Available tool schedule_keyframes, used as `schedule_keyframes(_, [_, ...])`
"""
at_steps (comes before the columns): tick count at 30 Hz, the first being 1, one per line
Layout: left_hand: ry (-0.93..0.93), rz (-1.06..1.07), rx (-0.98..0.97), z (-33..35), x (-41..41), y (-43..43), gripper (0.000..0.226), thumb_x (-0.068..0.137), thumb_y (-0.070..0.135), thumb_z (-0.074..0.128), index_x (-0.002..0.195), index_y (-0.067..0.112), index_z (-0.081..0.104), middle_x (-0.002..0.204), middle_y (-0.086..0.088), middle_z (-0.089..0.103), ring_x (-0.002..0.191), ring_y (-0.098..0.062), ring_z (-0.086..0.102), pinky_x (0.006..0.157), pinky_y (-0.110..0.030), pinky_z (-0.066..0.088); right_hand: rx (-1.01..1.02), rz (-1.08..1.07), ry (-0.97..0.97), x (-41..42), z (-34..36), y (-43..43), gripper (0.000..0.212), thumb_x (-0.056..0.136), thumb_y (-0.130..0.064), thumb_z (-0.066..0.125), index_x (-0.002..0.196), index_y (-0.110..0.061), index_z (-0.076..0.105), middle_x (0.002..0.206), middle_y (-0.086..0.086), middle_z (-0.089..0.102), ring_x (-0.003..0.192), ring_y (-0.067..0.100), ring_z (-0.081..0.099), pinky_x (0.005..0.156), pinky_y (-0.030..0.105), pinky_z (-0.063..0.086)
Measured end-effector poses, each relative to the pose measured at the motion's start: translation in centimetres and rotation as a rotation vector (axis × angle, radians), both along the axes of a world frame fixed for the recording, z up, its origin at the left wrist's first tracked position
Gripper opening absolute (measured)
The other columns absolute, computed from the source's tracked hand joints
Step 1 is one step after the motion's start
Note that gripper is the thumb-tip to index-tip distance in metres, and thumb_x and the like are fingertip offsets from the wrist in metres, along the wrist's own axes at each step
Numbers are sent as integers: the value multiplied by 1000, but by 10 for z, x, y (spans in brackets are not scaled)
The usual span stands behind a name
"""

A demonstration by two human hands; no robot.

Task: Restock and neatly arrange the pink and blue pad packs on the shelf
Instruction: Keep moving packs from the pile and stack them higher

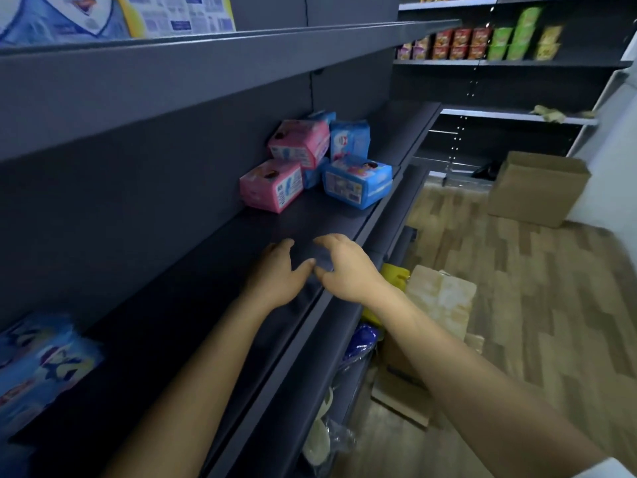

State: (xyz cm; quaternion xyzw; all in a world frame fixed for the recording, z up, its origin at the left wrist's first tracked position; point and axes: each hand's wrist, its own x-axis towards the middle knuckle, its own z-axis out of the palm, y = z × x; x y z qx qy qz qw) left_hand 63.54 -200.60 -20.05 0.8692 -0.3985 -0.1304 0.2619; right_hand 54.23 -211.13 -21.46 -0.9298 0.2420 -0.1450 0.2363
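Note:
A loose heap of pad packs lies on the dark shelf [213, 270]. Two pink packs [272, 184] sit on its left, one stacked askew on the other [299, 142]. Blue packs [358, 181] lie on the right, with one standing behind [350, 138]. My left hand [279, 270] and my right hand [344, 267] hover side by side over the shelf's front part, well short of the heap. Their fingers are loosely curled and hold nothing.
Blue-patterned packs [41, 367] lie at the shelf's near left end. Cardboard boxes [437, 298] and bagged goods sit on the wood floor at the shelf's foot. Another open box [537, 188] stands farther off. Snack cups [462, 43] fill the far shelves.

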Motion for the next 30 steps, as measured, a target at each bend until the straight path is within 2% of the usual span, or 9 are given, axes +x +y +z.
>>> schedule_keyframes(4, [142, 62, -95, -2, 10, -56, 66, 95, 45, 50, 151, 19, 25, 155, -3, 29, 139, -21, 33, 110, -36, 32, 57, -28, -43, 11, 5, -57, 53, 89, -23, 58, 139, -13, 44, 142, 9, 44, 130, 23, 42, 101, 27, 35])
schedule_keyframes(10, [252, 173, -227, -4, 17, -139, 76, 91, 48, 54, 152, 23, 16, 158, -3, 23, 142, -21, 29, 113, -44, 31, 153, -82, -100, 17, 9, -139, 52, 90, -27, 60, 138, -17, 44, 142, 6, 43, 121, 24, 50, 98, 30, 40])
schedule_keyframes(16, [183, 218, -260, -8, 37, -199, 76, 94, 41, 53, 153, 13, 14, 160, -5, 16, 146, -20, 17, 115, -35, 19, 129, -194, -198, 34, 10, -198, 48, 90, -24, 59, 136, -15, 46, 138, 5, 43, 129, 24, 37, 100, 26, 32])
schedule_keyframes(19, [144, 201, -292, -2, 53, -224, 72, 95, 34, 54, 152, 12, 16, 158, -6, 18, 144, -19, 20, 113, -29, 19, 124, -277, -231, 49, 11, -222, 46, 91, -23, 56, 135, -14, 46, 137, 6, 43, 128, 25, 35, 99, 28, 32])
schedule_keyframes(21, [51, 193, -294, -1, 66, -241, 68, 95, 31, 55, 150, 11, 20, 155, -9, 24, 141, -22, 24, 109, -26, 21, 116, -320, -234, 59, 10, -235, 47, 92, -26, 56, 136, -13, 44, 138, 6, 42, 128, 26, 34, 100, 32, 33])
schedule_keyframes(26, [-189, 106, -126, -2, 99, -284, 71, 93, 44, 54, 148, 10, 25, 154, -10, 24, 140, -27, 25, 112, -40, 26, 131, -393, -193, 85, 4, -269, 54, 93, -34, 55, 139, -13, 37, 141, 6, 38, 130, 27, 33, 102, 40, 34])
schedule_keyframes(30, [-245, 1, -79, -2, 126, -312, 69, 91, 49, 52, 146, 14, 30, 146, -13, 37, 134, -29, 34, 110, -41, 30, 246, -417, -172, 106, 0, -287, 57, 93, -41, 52, 139, -10, 37, 139, 10, 40, 130, 29, 35, 102, 43, 38])
